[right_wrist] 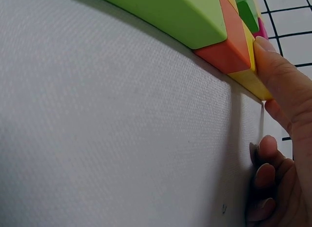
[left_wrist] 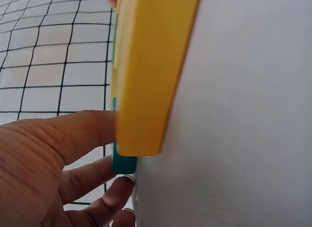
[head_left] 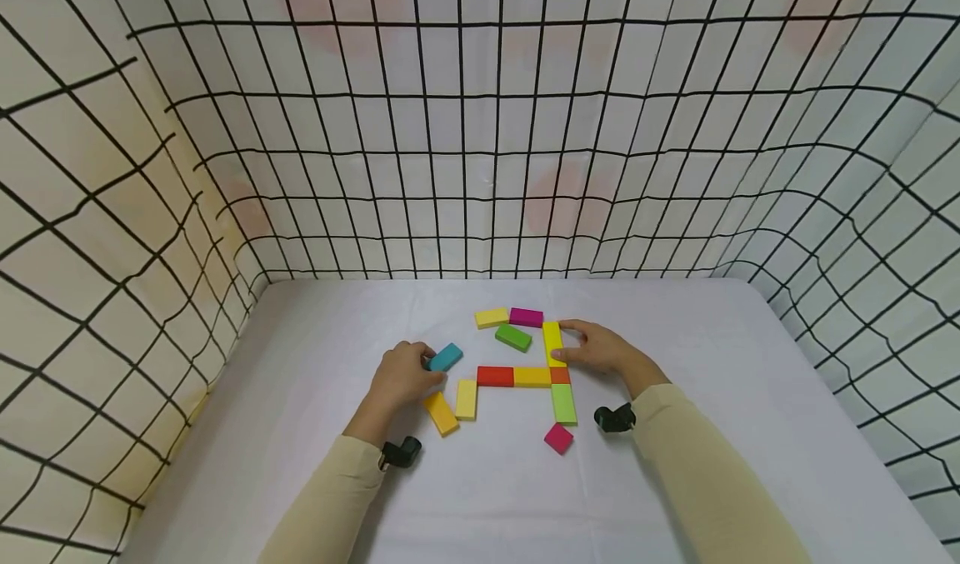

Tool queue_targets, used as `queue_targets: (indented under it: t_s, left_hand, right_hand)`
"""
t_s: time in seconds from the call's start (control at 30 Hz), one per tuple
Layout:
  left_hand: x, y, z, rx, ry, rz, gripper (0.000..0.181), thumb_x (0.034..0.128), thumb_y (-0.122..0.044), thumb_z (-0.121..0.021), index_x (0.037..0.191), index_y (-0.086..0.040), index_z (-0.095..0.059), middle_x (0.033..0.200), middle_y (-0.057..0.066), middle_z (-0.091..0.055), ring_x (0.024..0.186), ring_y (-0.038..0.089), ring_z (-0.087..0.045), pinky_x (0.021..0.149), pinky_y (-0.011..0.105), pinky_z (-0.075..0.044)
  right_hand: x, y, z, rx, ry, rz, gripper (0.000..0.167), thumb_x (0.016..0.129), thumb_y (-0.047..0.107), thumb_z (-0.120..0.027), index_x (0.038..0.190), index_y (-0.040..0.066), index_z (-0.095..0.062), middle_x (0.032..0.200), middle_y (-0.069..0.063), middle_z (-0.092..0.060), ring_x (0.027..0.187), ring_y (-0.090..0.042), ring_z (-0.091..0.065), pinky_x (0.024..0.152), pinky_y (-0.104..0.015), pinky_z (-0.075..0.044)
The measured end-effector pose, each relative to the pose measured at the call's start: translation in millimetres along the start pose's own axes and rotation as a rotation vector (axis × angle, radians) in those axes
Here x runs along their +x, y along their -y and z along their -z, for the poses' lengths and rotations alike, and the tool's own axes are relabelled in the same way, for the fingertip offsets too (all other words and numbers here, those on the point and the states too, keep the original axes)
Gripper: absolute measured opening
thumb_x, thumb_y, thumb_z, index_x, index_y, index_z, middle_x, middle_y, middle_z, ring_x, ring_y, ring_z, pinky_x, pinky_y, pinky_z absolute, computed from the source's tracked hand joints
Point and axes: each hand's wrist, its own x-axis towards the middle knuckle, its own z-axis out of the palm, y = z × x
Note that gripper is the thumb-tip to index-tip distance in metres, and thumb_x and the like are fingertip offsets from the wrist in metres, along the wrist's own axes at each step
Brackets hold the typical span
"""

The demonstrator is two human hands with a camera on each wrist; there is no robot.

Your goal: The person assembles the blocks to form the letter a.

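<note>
White cloth [head_left: 480,506] is covering the table, and part of a joined figure is already lying on it: a red rectangular block [head_left: 496,376] and a golden-yellow rectangular block [head_left: 532,377] are running end to end into a small orange-red block [head_left: 559,376]; a lime-green rectangular block [head_left: 564,406] is touching its near side, and a bright yellow rectangular block [head_left: 552,339] is meeting its far side; the right hand [head_left: 602,351] is gripping that yellow piece with thumb and forefinger, its other fingers bending beside; the left hand [head_left: 400,375] is pinching a teal-blue rectangular block [head_left: 446,356] between thumb and fingers, away from the row; a pale yellow rectangular block [head_left: 467,400] is lying by the red end, though I cannot tell whether they are touching; an amber rectangular block [head_left: 441,414] is slanting beside it; beyond the row a straw-yellow rectangular block [head_left: 491,318], a magenta rectangular block [head_left: 527,317] and a mid-green rectangular block [head_left: 513,337] are clustering, while a crimson square-faced block [head_left: 558,438] is sitting near the lime-green one; I am judging the arranging roughly half done, these loose pieces remaining.
</note>
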Motion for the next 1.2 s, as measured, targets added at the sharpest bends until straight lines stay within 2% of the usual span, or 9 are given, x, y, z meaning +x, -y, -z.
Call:
queue_targets:
  t_s: [0.2,0.43,0.6,0.7,0.83,1.07,1.2]
  left_hand:
    - [0.1,2.5,-2.9,-0.026,-0.030,0.003,0.043,0.0867,-0.033,-0.079,0.119,-0.006,-0.072,0.105,0.008,-0.067,0.092,0.023,-0.060,0.086,0.040,-0.054]
    - [-1.6,4.7,-4.5,-0.043,-0.065,0.017,0.043,0.0886,-0.033,-0.078,0.121,-0.006,-0.070,0.108,0.010,-0.066,0.093,0.023,-0.059,0.086,0.039,-0.054]
    - [-4.7,4.0,-2.6,-0.063,-0.084,-0.001,0.042,0.0888,-0.032,-0.078,0.122,-0.007,-0.070,0.113,0.010,-0.066,0.096,0.023,-0.060,0.089,0.041,-0.055]
    - [-7.3,2.5,-1.0,-0.082,-0.082,-0.034,0.040,0.0885,-0.032,-0.078,0.121,-0.009,-0.071,0.113,0.009,-0.066,0.099,0.023,-0.060,0.091,0.042,-0.055]
    - [-12.0,-1.6,1.7,-0.119,-0.044,-0.103,0.038,0.0874,-0.032,-0.080,0.120,-0.013,-0.072,0.111,0.005,-0.066,0.100,0.023,-0.058,0.092,0.042,-0.054]
    - [-25.2,-10.1,6.1,-0.186,0.070,-0.274,0.032,0.0854,-0.023,-0.082,0.115,-0.014,-0.074,0.106,0.002,-0.066,0.097,0.020,-0.057,0.086,0.036,-0.051]
    - [-33.3,-12.6,6.0,-0.155,0.155,-0.366,0.031,0.0846,-0.023,-0.083,0.113,-0.016,-0.075,0.104,-0.002,-0.065,0.104,0.019,-0.054,0.087,0.034,-0.049]
  right_hand:
    - [-1.8,0,1,0.017,0.002,0.006,0.084,0.087,0.059,-0.073,0.157,0.025,-0.041,0.144,-0.021,-0.050,0.124,-0.037,-0.046,0.112,-0.063,-0.039]
    - [-2.2,0,0,0.022,-0.001,-0.004,0.084,0.086,0.059,-0.073,0.157,0.026,-0.041,0.145,-0.021,-0.049,0.125,-0.037,-0.046,0.112,-0.063,-0.039]
    - [-0.5,0,0,0.020,-0.001,-0.002,0.084,0.086,0.058,-0.074,0.156,0.026,-0.041,0.145,-0.021,-0.049,0.125,-0.037,-0.046,0.112,-0.063,-0.039]
    - [0.3,-1,0,0.019,0.001,-0.005,0.085,0.086,0.058,-0.074,0.156,0.026,-0.041,0.144,-0.021,-0.050,0.125,-0.037,-0.047,0.111,-0.062,-0.040]
    - [0.0,0,1,0.014,0.001,-0.002,0.085,0.086,0.058,-0.074,0.156,0.025,-0.041,0.143,-0.021,-0.051,0.124,-0.036,-0.047,0.111,-0.062,-0.040]
    - [0.5,-1,1,0.007,-0.001,0.000,0.084,0.086,0.059,-0.074,0.156,0.026,-0.041,0.141,-0.020,-0.051,0.123,-0.036,-0.047,0.111,-0.061,-0.041]
    - [0.8,-1,0,0.010,0.000,-0.003,0.084,0.085,0.058,-0.074,0.156,0.026,-0.041,0.144,-0.020,-0.051,0.125,-0.036,-0.047,0.111,-0.062,-0.041]
